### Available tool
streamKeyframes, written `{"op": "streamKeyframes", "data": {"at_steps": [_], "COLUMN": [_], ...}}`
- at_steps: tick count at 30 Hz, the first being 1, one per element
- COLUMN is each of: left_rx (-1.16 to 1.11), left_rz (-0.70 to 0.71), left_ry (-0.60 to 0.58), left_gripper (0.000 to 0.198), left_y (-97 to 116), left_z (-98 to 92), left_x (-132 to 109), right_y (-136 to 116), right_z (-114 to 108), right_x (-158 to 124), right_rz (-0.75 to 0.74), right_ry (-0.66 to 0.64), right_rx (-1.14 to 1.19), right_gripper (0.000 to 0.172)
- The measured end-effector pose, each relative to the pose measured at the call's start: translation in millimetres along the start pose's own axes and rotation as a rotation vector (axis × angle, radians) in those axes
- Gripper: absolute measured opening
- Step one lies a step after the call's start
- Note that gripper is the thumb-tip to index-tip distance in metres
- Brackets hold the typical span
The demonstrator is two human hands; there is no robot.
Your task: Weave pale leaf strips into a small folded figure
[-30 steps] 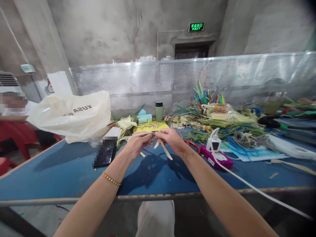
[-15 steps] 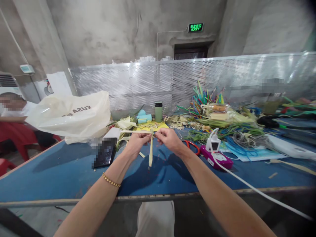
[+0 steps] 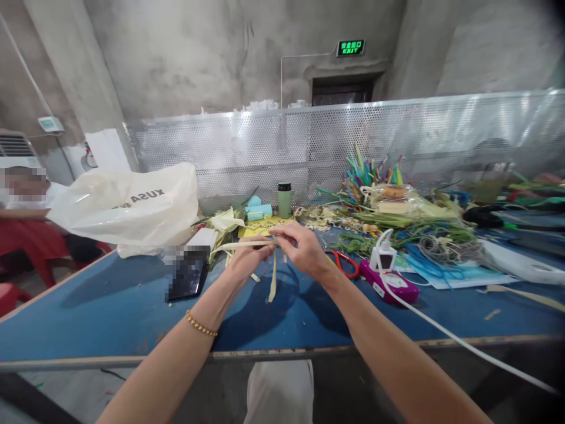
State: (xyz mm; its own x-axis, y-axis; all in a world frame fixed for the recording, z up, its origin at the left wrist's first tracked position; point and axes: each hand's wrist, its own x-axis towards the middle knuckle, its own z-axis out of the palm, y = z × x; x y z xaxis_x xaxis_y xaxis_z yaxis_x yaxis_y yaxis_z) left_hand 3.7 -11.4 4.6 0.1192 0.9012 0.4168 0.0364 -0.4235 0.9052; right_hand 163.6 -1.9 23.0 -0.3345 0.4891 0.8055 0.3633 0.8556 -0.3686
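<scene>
Brings the fingers of the right hand (image 3: 304, 252) farther left and slightly higher than half a second ago, now reaching over the meeting point of the strips. Turns the hanging strip (image 3: 273, 281) to a narrower face, a touch farther right. Pinches the pale strip (image 3: 247, 243) between closed thumb and fingers of the left hand (image 3: 247, 258), leaving a length running off leftward, nearly level. Draws the right hand's thumb and forefinger close together at the join; cannot tell through the blur whether gripping there. Holds everything above the middle of the blue table (image 3: 145, 330), between the two hands. Wears a gold bead bracelet (image 3: 200, 324) on the left wrist.

To the left, on the table, a dark phone (image 3: 189, 274) and, behind it, a white plastic bag (image 3: 132, 206). Just beyond the hands, a yellow sheet (image 3: 260, 226) and a green bottle (image 3: 285, 200). Near the right wrist, a red loop handle (image 3: 356, 268); beside it, a purple box (image 3: 391, 287) under a white adapter (image 3: 382, 258). Farther back, a heap of green strands (image 3: 415, 232).
</scene>
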Motion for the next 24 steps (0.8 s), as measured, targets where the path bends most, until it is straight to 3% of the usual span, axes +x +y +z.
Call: {"op": "streamKeyframes", "data": {"at_steps": [3,5,8,10,13,17,24], "left_rx": [0.076,0.107,0.110,0.080,0.045,0.009,-0.043], "left_rz": [0.031,-0.013,-0.070,-0.113,-0.144,-0.126,-0.109], "left_ry": [-0.057,-0.111,-0.231,-0.330,-0.383,-0.389,-0.371], "left_gripper": [0.015,0.018,0.014,0.009,0.014,0.016,0.028], "left_y": [-5.1,-4.5,5.5,14.4,22.9,24.1,22.9], "left_z": [-0.3,-1.5,-2.9,-3.0,-2.8,-2.9,-0.4], "left_x": [0.3,-1.1,-6.1,-9.8,-11.8,-8.4,-9.1], "right_y": [-3.6,-4.2,-3.3,-2.7,-3.6,-5.8,-6.7], "right_z": [0.8,-1.5,-8.1,-12.4,-15.8,-15.0,-10.9], "right_x": [-0.9,-0.7,0.1,0.5,0.8,1.5,0.6], "right_rz": [-0.074,-0.047,0.091,0.227,0.361,0.422,0.405], "right_ry": [-0.137,-0.166,-0.184,-0.215,-0.266,-0.257,-0.213], "right_rx": [0.051,0.082,0.180,0.324,0.548,0.635,0.667], "right_gripper": [0.022,0.018,0.009,0.012,0.019,0.020,0.023]}}
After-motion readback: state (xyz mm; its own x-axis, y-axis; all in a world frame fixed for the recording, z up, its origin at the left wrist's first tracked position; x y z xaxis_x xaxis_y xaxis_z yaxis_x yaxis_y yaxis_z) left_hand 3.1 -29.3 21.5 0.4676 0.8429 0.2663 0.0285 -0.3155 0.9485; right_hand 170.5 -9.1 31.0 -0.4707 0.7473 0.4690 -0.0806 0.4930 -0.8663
